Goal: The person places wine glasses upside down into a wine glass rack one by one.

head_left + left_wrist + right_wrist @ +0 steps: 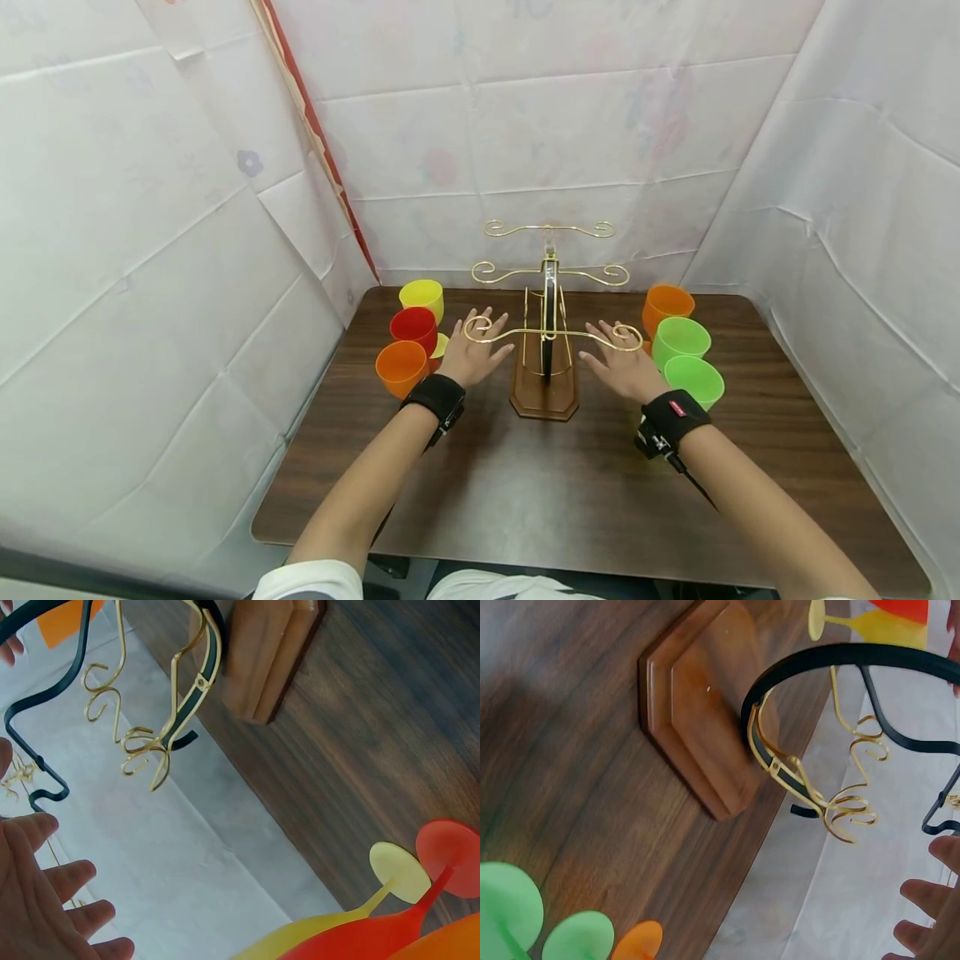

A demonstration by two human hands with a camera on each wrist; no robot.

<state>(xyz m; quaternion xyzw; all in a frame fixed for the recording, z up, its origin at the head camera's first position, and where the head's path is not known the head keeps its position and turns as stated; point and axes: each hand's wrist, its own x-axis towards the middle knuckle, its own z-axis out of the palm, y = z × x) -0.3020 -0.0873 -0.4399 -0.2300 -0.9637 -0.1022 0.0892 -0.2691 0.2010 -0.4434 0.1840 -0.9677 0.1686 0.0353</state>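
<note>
A gold and black metal stemware rack [550, 312] with curled arms stands upright on a wooden base [543, 406] at mid-table. My left hand [468, 354] is to its left, fingers spread and holding nothing. On the other side, my right hand [630, 372] has its fingers extended and is likewise without anything in it. Beside the left hand are a yellow goblet [422, 294], a red goblet [413, 325] and an orange goblet [402, 367]. Near the right hand and wrist stand another orange goblet [666, 305] and two green goblets [681, 338], their stems visible in the right wrist view.
Everything stands on a dark wood-grain table [555, 492] with rounded corners. White sheeting [570, 125] hangs behind the table and along both sides. Each wrist wears a black strap [437, 398] with a small camera and cable.
</note>
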